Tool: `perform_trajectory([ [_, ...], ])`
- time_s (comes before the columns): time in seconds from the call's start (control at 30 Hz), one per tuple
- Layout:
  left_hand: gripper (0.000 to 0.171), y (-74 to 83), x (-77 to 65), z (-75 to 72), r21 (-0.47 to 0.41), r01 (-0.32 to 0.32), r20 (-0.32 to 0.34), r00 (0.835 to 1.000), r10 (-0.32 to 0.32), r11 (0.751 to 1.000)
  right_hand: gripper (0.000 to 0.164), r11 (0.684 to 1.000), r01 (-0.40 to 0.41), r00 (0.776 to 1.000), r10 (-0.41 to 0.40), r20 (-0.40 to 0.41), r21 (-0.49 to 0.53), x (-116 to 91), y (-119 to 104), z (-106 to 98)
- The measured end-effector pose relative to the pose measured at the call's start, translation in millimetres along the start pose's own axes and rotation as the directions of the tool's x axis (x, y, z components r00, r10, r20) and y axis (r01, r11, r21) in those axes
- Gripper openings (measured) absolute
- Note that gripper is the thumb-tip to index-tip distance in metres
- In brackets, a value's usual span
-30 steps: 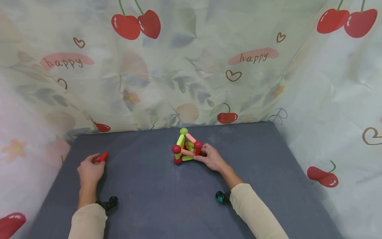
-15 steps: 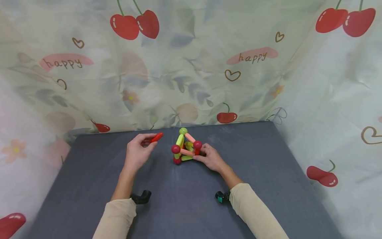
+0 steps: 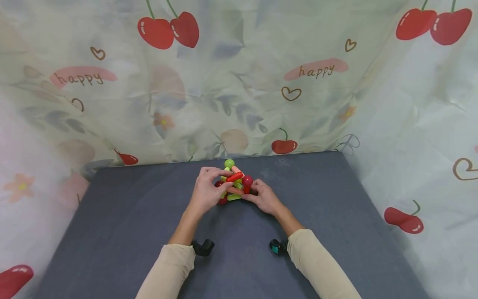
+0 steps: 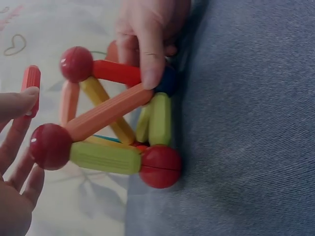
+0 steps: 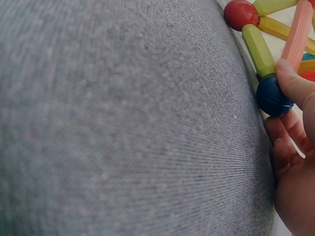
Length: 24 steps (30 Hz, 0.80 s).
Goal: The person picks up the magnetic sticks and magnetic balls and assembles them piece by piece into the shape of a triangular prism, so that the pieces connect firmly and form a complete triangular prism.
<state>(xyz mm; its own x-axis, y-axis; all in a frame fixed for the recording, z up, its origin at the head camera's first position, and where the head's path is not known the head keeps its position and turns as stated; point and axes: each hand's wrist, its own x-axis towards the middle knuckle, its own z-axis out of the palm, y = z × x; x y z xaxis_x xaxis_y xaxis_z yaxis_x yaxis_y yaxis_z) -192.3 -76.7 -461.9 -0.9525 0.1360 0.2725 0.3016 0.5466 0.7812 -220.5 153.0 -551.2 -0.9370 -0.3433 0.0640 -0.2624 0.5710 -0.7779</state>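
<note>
A frame of magnetic rods and balls [image 4: 106, 113] stands near the table's far edge, with pink, green, yellow and red rods joined by red, blue and green balls. My left hand [image 3: 209, 189] pinches a loose red magnetic rod [image 3: 234, 177] between thumb and fingers, held above the frame and overlapping it in the head view. In the left wrist view that rod is apart from the upper red ball [image 4: 77, 64]. My right hand [image 3: 267, 198] grips the frame's lower right corner, its thumb on a pink rod [image 5: 298, 37] beside the blue ball [image 5: 273, 93].
A dark grey cloth [image 3: 149, 232] covers the table. Behind it hangs a cherry-print curtain [image 3: 239, 83], close to the frame, and more of the curtain runs down both sides. Each wrist wears a black camera mount, such as the left one [image 3: 203, 248].
My left hand has carried the red rod from the table's left side rightward to above the frame. My right hand and the frame have stayed in place.
</note>
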Motion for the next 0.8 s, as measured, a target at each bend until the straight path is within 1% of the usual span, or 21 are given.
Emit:
perform_trajectory([
  [0.17,0.027,-2.6,-0.5,6.1,0.040,0.008,0.000,1.000,-0.008,0.999,0.028,1.000,-0.001,1.000,0.001,0.004,-0.006,-0.1,-0.3,0.9],
  [0.5,0.026,-7.4,-1.0,7.4,0.094,-0.007,0.001,1.000,0.007,0.996,0.029,1.000,0.008,1.000,-0.008,-0.009,0.007,-0.5,-0.5,1.0],
  [0.67,0.027,-8.2,-1.2,7.7,0.122,-0.037,0.004,0.999,0.037,0.992,0.028,1.000,0.013,1.000,-0.012,-0.010,0.016,-0.4,0.1,1.4],
  [0.8,0.029,-6.2,-0.5,8.1,0.187,-0.111,0.018,0.994,0.109,0.976,0.027,1.000,0.012,1.000,-0.012,-0.013,0.018,-0.3,0.5,1.9],
])
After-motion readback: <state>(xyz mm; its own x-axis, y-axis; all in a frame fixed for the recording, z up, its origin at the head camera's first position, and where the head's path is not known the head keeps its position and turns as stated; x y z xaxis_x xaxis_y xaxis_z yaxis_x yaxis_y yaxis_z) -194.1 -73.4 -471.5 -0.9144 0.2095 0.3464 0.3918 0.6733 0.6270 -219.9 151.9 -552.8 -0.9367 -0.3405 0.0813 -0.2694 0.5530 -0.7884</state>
